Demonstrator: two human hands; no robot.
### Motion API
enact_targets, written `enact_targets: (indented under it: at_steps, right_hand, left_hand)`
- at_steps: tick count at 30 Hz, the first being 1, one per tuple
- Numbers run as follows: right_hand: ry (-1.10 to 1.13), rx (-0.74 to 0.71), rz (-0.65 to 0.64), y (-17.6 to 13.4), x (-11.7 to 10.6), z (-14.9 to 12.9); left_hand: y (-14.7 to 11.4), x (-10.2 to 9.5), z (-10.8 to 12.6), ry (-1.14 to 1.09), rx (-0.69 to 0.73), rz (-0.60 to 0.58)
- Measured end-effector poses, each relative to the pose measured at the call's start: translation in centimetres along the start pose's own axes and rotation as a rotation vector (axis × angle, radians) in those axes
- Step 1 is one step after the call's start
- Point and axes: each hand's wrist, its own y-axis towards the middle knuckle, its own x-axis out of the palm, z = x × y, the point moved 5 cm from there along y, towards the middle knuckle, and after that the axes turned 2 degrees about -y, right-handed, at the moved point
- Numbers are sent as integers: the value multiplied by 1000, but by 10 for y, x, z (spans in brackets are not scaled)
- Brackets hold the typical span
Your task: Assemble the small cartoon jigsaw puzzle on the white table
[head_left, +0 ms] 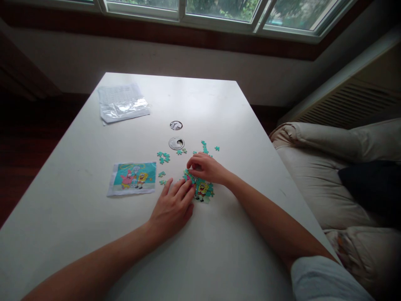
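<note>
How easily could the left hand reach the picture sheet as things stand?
Probably yes: the sheet lies near the left hand, with only small loose pieces seemingly between them.

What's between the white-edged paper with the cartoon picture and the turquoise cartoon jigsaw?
Small loose turquoise jigsaw pieces and part of the left hand, in the head view.

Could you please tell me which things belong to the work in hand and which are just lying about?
Seemingly in use:
partly joined jigsaw, left hand and right hand at it
loose pieces
picture sheet, likely the guide

Just lying about:
plastic packet with papers
two round discs, possibly fittings
dark item on sofa
</note>
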Motion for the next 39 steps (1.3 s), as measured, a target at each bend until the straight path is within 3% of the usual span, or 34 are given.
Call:
enact_targets:
  at_steps: [30, 39]
  right_hand:
    - [-292, 132, 261, 1, 12, 4]
    - [-248, -5, 171, 1, 15, 2]
  left_hand:
    - [0, 0, 0, 28, 6, 11]
    - [0, -3, -1, 44, -10, 7]
